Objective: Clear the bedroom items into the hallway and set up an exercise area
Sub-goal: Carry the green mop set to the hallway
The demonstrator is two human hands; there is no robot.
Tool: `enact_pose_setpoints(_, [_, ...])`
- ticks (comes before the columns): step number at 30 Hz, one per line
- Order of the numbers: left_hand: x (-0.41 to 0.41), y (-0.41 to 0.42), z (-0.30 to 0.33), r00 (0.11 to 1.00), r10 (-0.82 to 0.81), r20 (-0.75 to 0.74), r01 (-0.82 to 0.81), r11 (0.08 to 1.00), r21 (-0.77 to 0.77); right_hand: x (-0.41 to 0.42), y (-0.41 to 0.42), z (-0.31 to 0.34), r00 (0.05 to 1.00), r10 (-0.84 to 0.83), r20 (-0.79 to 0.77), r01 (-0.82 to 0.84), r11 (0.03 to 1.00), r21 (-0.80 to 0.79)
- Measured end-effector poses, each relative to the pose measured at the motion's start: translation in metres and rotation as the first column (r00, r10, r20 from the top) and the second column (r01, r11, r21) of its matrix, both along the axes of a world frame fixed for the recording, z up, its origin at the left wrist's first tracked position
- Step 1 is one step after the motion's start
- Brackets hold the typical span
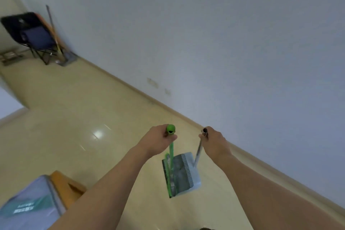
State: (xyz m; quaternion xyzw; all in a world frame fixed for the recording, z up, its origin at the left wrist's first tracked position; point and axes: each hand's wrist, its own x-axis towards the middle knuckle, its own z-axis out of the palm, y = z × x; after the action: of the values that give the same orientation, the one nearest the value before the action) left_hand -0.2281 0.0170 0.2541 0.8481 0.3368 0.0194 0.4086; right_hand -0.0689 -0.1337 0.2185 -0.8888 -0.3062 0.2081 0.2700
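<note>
My left hand (158, 141) grips the top of a green broom handle (170, 130); the broom's green bristles (168, 172) hang below, against the dustpan. My right hand (213, 142) grips the top of a metal pole (199, 150) that runs down to a pale grey dustpan (183, 172) with a black comb edge. Both tools hang side by side above the beige tiled floor (78, 117), close to the white wall (224, 43) on the right.
A dark folding chair (30, 35) stands in the far left corner with a long-handled mop (54, 31) leaning on the wall beside it. At the bottom left sits a grey-lidded bin (28, 205) next to an orange box (69, 186). A baseboard (261, 164) runs along the wall.
</note>
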Motion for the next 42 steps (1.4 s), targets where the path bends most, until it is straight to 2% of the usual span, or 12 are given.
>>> enact_pose_setpoints(7, [-0.045,0.123,0.014,0.95,0.289,0.114,-0.292,0.956,0.007,-0.008,0.163,0.018,0.983,0.185,0.016,-0.186,0.978,0.09])
enact_pose_setpoints(14, [-0.04,0.263,-0.001,0.902,0.416,0.113,-0.422,0.906,0.039,0.001,0.331,0.006,0.927,0.372,0.046,-0.375,0.922,0.097])
enact_pose_setpoints(20, [0.001,0.393,0.006,0.897,0.439,0.053,-0.441,0.896,0.046,0.044,0.466,0.008,0.917,0.4,-0.004,-0.398,0.913,0.095])
enact_pose_setpoints(31, [0.043,0.606,0.026,0.859,0.498,0.115,-0.495,0.867,-0.054,0.093,0.687,0.026,0.899,0.439,0.019,-0.437,0.891,0.125])
enact_pose_setpoints(42, [0.021,0.868,0.018,0.829,0.532,0.17,-0.517,0.846,-0.126,0.078,0.965,0.029,0.863,0.497,0.09,-0.504,0.859,0.089])
